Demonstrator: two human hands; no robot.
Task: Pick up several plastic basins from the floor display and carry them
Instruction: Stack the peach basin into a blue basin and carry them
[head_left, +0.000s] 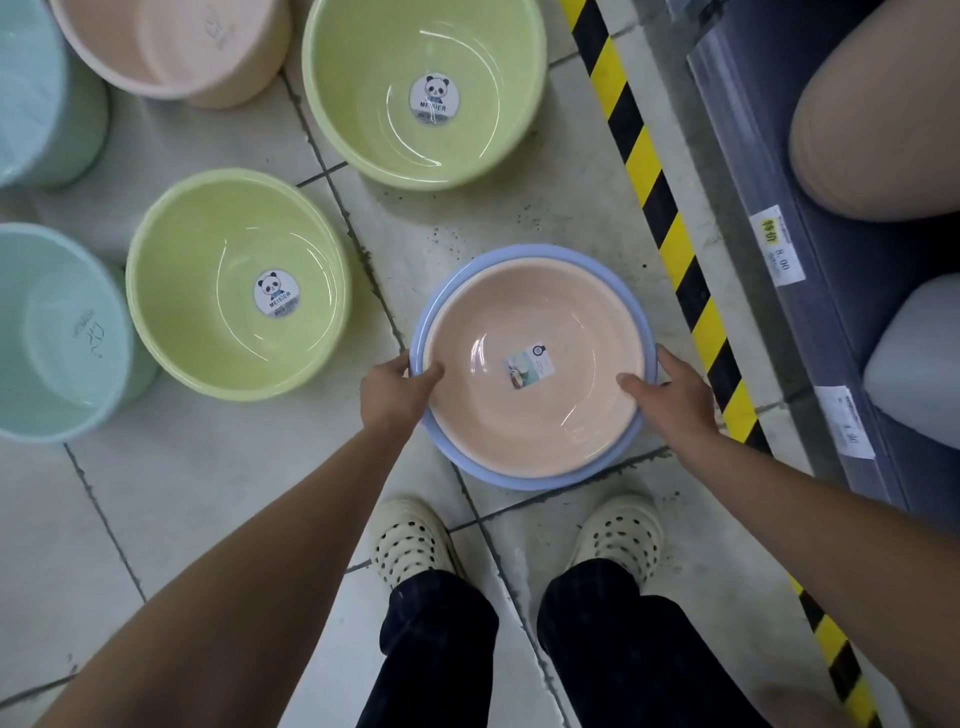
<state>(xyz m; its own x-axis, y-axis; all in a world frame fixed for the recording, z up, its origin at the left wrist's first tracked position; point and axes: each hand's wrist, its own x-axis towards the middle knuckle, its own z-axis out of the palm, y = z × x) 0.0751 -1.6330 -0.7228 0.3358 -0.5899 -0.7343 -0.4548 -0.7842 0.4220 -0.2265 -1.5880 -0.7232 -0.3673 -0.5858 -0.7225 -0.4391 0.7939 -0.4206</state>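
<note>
A pink basin (535, 322) with a small label at its bottom sits nested inside a blue basin (519, 480), whose rim shows all around it. My left hand (397, 387) grips the left rim of the nested pair, thumb inside the pink basin. On the opposite side my right hand (672, 387) holds the right rim the same way. The pair is above the tiled floor, just in front of my feet.
Two green basins (234, 249) (415, 47) with panda stickers stand on the floor to the left and behind. Teal basins (57, 338) and a pink stack (171, 47) lie farther left. A yellow-black floor stripe (670, 234) and a grey shelf (779, 182) with price tags border the right.
</note>
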